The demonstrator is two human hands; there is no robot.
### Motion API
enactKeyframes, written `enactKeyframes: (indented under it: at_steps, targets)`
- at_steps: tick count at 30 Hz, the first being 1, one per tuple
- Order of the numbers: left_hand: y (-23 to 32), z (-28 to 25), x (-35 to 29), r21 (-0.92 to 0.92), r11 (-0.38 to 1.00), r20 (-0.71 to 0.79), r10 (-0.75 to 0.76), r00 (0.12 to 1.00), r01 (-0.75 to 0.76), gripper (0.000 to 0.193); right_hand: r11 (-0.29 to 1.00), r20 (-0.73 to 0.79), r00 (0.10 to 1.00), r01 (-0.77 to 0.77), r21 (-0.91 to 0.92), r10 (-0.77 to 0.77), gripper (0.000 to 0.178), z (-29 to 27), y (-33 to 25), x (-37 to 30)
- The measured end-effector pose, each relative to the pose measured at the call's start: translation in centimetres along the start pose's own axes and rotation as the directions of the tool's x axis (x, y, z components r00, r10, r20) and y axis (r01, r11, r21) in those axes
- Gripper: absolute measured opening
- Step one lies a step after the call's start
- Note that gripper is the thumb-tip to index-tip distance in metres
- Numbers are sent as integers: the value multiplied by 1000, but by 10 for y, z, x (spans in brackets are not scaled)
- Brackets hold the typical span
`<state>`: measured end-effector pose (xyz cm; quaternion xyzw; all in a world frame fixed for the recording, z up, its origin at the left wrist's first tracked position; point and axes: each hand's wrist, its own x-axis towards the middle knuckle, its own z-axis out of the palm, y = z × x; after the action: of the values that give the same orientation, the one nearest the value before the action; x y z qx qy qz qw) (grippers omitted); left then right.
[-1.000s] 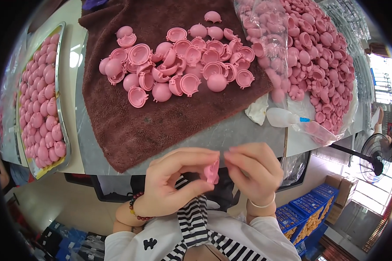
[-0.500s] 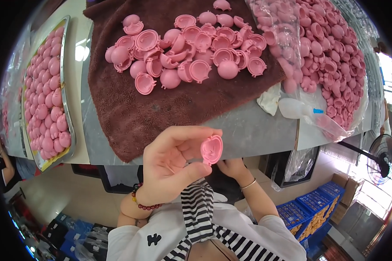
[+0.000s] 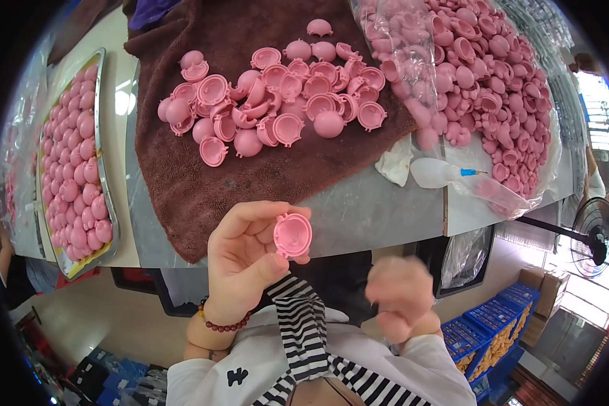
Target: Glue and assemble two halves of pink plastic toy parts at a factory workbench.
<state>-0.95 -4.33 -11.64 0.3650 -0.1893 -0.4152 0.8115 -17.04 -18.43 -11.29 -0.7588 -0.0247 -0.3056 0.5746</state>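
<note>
Between the thumb and fingers of my left hand (image 3: 250, 250) is a pink plastic half shell (image 3: 293, 235), its hollow side facing up and small tabs on its rim. It is held just off the table's near edge. My right hand (image 3: 400, 294), to the right and nearer my body, is smeared by motion; whether it holds anything does not show. Beyond my left hand, a brown towel (image 3: 250, 179) bears a loose heap of pink half shells (image 3: 287, 128), some hollow side up, others domed side up.
At the left stands a metal tray (image 3: 108, 240) of closed pink balls (image 3: 68, 189). A large pile of pink shells (image 3: 487, 88) lies on clear plastic at the right. Near it are a white squeeze bottle (image 3: 432, 173) with a blue-based needle tip and a crumpled white cloth (image 3: 394, 162).
My right hand has risen from the table's edge and moved right, away from the left hand. In my left hand the half shell has turned, so its hollow faces up more fully.
</note>
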Motion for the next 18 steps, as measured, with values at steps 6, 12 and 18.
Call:
enactKeyframes:
  at_steps: [6, 12, 18]
  targets:
    - [-2, -1, -2, -25, 1000, -23, -7, 1000, 7, 43, 685, 153, 966, -32, -728, 208, 45, 11, 17, 57]
    - [0, -4, 0, -71, 997, 26, -6, 1000, 8, 43, 753, 115, 955, -139, -643, 274, 52, 6, 4, 53]
    - [2, -3, 1, -59, 997, 74, -46, 996, 51, 44, 732, 258, 953, 60, -679, 161, 38, -12, 9, 61]
